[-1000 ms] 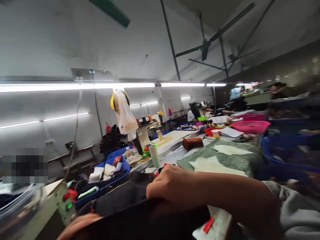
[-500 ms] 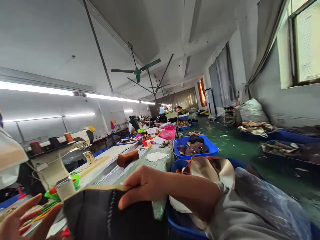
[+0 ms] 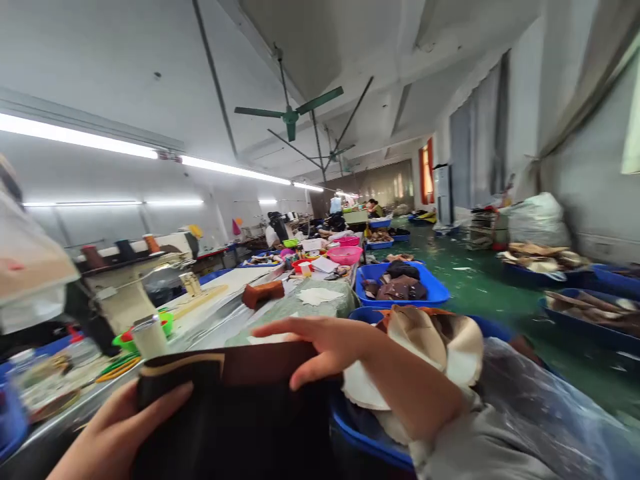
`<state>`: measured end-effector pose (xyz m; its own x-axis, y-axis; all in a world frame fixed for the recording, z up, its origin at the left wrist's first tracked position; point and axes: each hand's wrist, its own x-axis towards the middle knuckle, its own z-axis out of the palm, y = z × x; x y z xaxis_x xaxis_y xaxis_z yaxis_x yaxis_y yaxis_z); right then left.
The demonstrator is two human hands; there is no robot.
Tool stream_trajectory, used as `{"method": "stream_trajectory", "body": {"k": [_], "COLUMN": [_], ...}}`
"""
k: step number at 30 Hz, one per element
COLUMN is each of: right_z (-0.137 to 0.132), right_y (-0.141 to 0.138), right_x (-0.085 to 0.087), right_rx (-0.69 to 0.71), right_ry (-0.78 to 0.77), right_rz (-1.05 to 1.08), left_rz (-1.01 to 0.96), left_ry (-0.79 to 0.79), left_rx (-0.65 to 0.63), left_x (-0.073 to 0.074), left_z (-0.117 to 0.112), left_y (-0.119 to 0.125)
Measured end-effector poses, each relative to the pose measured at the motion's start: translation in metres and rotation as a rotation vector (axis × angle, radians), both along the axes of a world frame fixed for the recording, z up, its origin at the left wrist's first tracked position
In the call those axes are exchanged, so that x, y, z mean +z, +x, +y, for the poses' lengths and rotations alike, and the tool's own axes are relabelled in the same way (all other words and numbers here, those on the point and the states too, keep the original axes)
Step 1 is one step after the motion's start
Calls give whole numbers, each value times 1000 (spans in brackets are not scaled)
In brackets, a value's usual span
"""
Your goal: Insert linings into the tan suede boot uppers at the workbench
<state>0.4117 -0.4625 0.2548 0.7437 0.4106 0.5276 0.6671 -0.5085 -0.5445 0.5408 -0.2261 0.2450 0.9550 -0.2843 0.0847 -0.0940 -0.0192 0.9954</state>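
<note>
A dark leather piece (image 3: 240,413) fills the lower middle of the view. Its top edge folds over at the left, showing a tan border and a brown face. My left hand (image 3: 125,420) is closed on its left end, thumb across the front. Over the top edge, my right hand (image 3: 333,347) has its fingers stretched out and its thumb apart, in front of the leather; whether it touches the edge is unclear. Beyond the leather lie a brown leather piece (image 3: 263,293) and a pale cut piece (image 3: 319,295) on the table's green covering (image 3: 280,317).
Sewing machines (image 3: 125,280) with thread spools line the left. Blue tubs (image 3: 435,290) of leather pieces stand along the right, the nearest beside my right forearm, with clear plastic (image 3: 540,400) over its side. Pink basins (image 3: 345,255) sit further down the table. A person (image 3: 374,209) is far back.
My left hand has gone from spread beside the leather to gripping its left end. My right hand has loosened its pinch and straightened its fingers. The leather's stitched face has turned out of sight.
</note>
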Motion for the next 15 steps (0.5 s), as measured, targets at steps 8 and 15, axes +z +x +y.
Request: {"method": "stream_trajectory", "body": {"k": [8,15], "right_z": [7,27], "right_y": [16,59], "right_x": [5,26], "right_rx": [464,3], "right_ry": [156,-46], "right_rz": [212,-210], "left_rz": [144,48], "left_ry": [-143,-324], "left_rx": [-251,-281], "left_x": [-2,-20], "left_z": [11,12], "left_y": [10,12]}}
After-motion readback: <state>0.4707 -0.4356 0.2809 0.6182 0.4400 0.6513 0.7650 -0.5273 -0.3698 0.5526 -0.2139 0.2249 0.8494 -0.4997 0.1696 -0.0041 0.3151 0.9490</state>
